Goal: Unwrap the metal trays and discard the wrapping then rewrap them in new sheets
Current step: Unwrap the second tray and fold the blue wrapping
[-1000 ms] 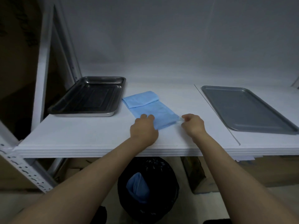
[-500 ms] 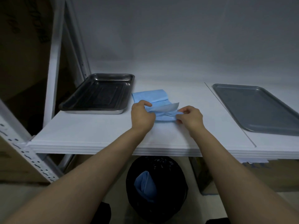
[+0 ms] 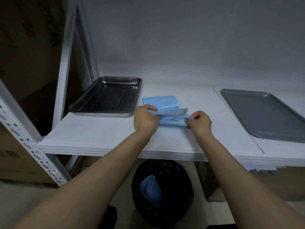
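A person's two bare forearms reach forward over a white shelf (image 3: 92,138), seen from a camera on the head. Between the hands lies a folded blue sheet (image 3: 160,103), with its near layers lifted and parted so that a paler underside shows. The left hand (image 3: 145,119) pinches the left edge of the raised layers, thumb on top and fingers curled beneath. The right hand (image 3: 200,123) grips the right end of the same layers with curled fingers. The far part of the sheet rests flat on the shelf. To the left, just beside the sheet, sits a shiny deep metal tray (image 3: 107,96), bare and unwrapped. To the right, well apart from the hands and past a thin seam in the shelf, lies a flat grey tray (image 3: 264,114), also bare. Under the shelf, on the floor between the arms, stands a bin lined with a black bag (image 3: 173,195), and a crumpled blue wrapping (image 3: 151,190) sits inside it. A white slotted rack post (image 3: 33,154) slants at the left.
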